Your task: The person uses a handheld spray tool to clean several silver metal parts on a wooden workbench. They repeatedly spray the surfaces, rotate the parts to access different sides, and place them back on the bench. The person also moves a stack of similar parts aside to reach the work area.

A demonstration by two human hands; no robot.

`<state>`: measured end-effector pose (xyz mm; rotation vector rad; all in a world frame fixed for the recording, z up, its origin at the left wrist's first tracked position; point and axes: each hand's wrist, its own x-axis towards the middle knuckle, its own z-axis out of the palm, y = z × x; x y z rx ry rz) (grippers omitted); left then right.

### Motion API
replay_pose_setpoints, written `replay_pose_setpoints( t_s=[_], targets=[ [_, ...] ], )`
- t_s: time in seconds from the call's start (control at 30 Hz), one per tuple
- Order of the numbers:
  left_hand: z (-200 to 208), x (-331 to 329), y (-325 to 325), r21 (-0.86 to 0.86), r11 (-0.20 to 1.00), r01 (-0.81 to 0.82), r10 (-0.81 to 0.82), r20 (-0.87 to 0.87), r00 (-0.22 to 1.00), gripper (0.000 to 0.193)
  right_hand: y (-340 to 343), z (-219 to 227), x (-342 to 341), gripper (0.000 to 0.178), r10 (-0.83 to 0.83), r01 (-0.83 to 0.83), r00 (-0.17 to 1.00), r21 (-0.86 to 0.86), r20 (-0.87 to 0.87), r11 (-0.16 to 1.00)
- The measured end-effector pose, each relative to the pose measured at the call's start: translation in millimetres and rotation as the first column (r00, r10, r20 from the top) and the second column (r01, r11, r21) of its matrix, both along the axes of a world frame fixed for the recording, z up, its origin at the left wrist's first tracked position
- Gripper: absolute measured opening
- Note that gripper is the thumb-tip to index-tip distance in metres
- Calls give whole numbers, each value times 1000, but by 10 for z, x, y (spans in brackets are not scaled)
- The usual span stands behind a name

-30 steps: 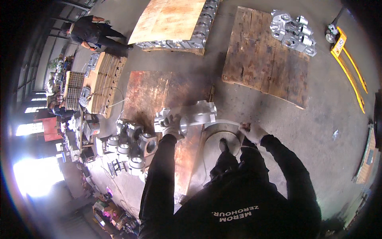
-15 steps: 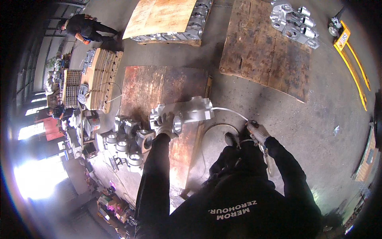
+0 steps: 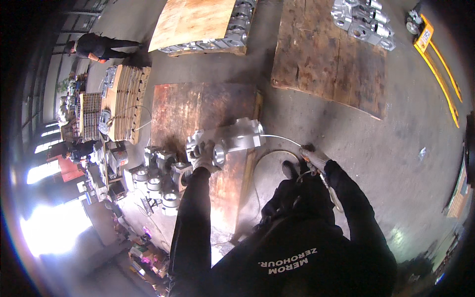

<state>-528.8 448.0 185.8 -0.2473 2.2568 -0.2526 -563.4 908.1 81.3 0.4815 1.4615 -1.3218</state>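
Observation:
A silver metal casting (image 3: 242, 134), long with round openings, lies across the rust-stained wooden board in front of me. My left hand (image 3: 203, 157), in a pale glove, grips its left end beside a ring-shaped opening. At my right side, my gloved right hand (image 3: 315, 159) is closed around what looks like an air blow gun; its grip is mostly hidden by the fingers. Its long thin tube (image 3: 283, 138) reaches left to the casting's right end. Whether the tip goes inside the casting I cannot tell. A hose (image 3: 336, 200) hangs below that hand.
Several similar castings (image 3: 154, 184) stand left of the board (image 3: 173, 101). Farther off are a plywood-covered pallet of castings (image 3: 193, 22), another wooden platform (image 3: 321, 64) and a yellow pallet jack (image 3: 435, 64). A hose loops on the floor by my foot. A co-worker (image 3: 96, 47) stands far left.
My right hand and the thin tube have shifted slightly left and up, nearer the casting. My left hand stays on the casting. The whole view has tilted a little.

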Motion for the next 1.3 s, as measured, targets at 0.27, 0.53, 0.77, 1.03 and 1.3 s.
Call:
replay_pose_setpoints(
  t_s=[0.27, 0.53, 0.77, 1.03, 1.3],
  targets=[
    [3, 46, 34, -43, 999, -10, 11, 10, 1000, 133, 355, -306, 209, 51, -57, 65, 997, 162, -56, 985],
    [50, 98, 40, 3, 1000, 27, -27, -40, 999, 136, 43, -647, 247, 53, -99, 101, 994, 42, -54, 994],
    [-59, 260, -113, -52, 999, -16, 11, -83, 996, 135, -49, -535, 46, 56, 257, -259, 966, 80, 27, 963],
    [-168, 159, -101, 38, 998, 52, -48, -103, 994, 136, 148, -708, 198, 49, -213, 208, 977, 129, 24, 970],
    [-57, 151, -68, -10, 998, 60, -60, -32, 998, 136, -104, -867, 62, 50, -80, 78, 996, 49, 41, 996]
  ],
)
